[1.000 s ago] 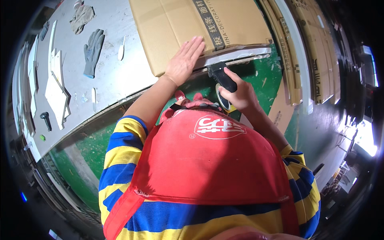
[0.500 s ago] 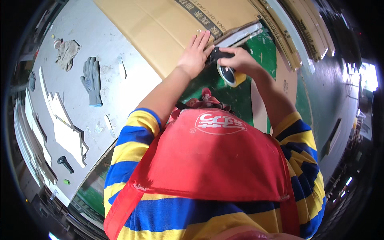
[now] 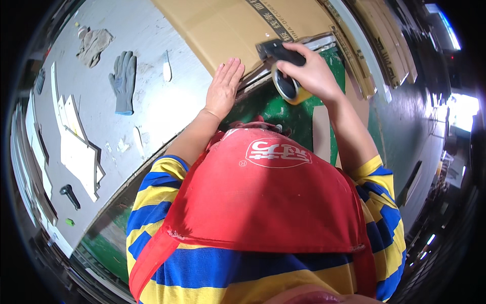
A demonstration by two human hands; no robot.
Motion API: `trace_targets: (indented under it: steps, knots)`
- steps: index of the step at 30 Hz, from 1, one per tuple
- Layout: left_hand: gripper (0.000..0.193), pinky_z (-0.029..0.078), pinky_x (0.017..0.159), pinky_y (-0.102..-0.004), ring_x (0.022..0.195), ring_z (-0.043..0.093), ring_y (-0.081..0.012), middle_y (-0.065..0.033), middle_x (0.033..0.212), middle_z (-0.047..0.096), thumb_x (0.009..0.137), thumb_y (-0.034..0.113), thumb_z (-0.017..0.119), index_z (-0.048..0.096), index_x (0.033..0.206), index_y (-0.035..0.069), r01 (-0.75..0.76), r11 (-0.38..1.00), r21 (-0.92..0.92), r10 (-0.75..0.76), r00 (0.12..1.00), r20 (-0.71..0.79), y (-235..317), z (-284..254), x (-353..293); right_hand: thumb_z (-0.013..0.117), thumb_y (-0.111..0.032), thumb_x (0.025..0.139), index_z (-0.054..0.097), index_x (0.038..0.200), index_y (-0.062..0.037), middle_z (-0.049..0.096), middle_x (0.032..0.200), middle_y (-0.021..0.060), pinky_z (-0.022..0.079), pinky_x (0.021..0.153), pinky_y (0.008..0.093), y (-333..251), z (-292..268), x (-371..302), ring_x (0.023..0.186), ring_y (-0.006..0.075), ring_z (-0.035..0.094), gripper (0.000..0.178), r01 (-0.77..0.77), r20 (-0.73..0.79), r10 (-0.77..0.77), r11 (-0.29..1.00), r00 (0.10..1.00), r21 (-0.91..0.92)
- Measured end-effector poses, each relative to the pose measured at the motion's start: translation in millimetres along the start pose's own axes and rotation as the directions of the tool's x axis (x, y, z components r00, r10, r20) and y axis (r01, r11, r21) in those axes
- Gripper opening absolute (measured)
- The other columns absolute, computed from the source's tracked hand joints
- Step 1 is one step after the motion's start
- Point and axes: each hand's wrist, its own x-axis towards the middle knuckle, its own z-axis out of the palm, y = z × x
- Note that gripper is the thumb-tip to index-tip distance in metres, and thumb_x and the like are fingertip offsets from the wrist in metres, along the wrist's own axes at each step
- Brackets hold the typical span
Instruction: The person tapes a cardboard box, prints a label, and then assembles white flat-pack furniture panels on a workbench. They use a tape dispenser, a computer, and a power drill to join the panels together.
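Observation:
A large flat brown cardboard box (image 3: 212, 30) lies on the table, with a dark printed band across it. My left hand (image 3: 223, 90) rests flat on the near edge of the box, fingers stretched out. In my right hand (image 3: 315, 71) is a black tape dispenser (image 3: 278, 51), gripped by its handle. Its roll of yellowish tape (image 3: 300, 96) hangs below my fingers. The dispenser's head is over the box's near edge, to the right of my left hand; whether it touches the cardboard I cannot tell.
On the table's left lie a grey work glove (image 3: 123, 83), a crumpled cloth glove (image 3: 94, 45), a white-handled blade (image 3: 167, 67), white board offcuts (image 3: 78, 147) and a black handheld tool (image 3: 70, 195). Long stacked cardboard packages (image 3: 385, 45) stand at the far right.
My left hand has slid left and nearer along the box's edge. My right hand has lifted and turned the tape dispenser, whose head now points left over the cardboard.

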Motion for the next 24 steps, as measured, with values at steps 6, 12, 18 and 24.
trace_targets:
  steps: [6,12,18,24]
  knots:
    - [0.03,0.037,0.105,-0.0499,0.123,0.048,-0.0338,-0.0135,0.127,0.053,0.079,0.01,0.069,0.057,0.106,0.005,0.069,0.992,-0.104,-0.093,0.962,-0.255,7,7,0,0.069,-0.04,0.069,0.062,0.121,-0.0007,0.066,0.11,0.0225,0.049,0.089,0.0328,-11,43,37,0.102,0.0317,0.065,0.066,0.019,0.107,0.021,0.932,0.994,-0.363]
    - [0.021,0.035,0.104,-0.0482,0.12,0.049,-0.029,-0.0109,0.122,0.056,0.082,0.016,0.064,0.058,0.101,0.008,0.088,0.996,0.028,-0.078,0.963,-0.259,8,14,3,0.067,-0.038,0.071,0.057,0.128,-0.0045,0.068,0.1,0.0236,0.051,0.083,0.0348,9,38,3,0.095,0.0332,0.067,0.067,0.055,0.14,-0.015,0.956,0.99,-0.288]
    - [0.026,0.033,0.105,-0.048,0.122,0.048,-0.0289,-0.0094,0.124,0.056,0.082,0.014,0.066,0.059,0.107,0.008,0.065,0.994,0.087,-0.047,0.98,-0.195,7,9,4,0.072,-0.027,0.073,0.059,0.125,-0.0061,0.065,0.102,0.0246,0.052,0.082,0.0419,54,30,-56,0.096,0.0393,0.063,0.058,0.183,0.074,-0.17,0.956,0.983,-0.228]
    - [0.039,0.029,0.108,-0.0508,0.131,0.039,-0.0295,-0.009,0.139,0.046,0.086,0.02,0.059,0.055,0.124,0.015,-0.004,0.98,0.199,-0.002,1.0,0.027,12,-2,11,0.072,-0.035,0.07,0.059,0.128,-0.0125,0.066,0.103,0.0232,0.051,0.087,0.0392,65,49,-26,0.097,0.038,0.063,0.064,-0.041,0.155,0.069,0.983,0.986,-0.177]
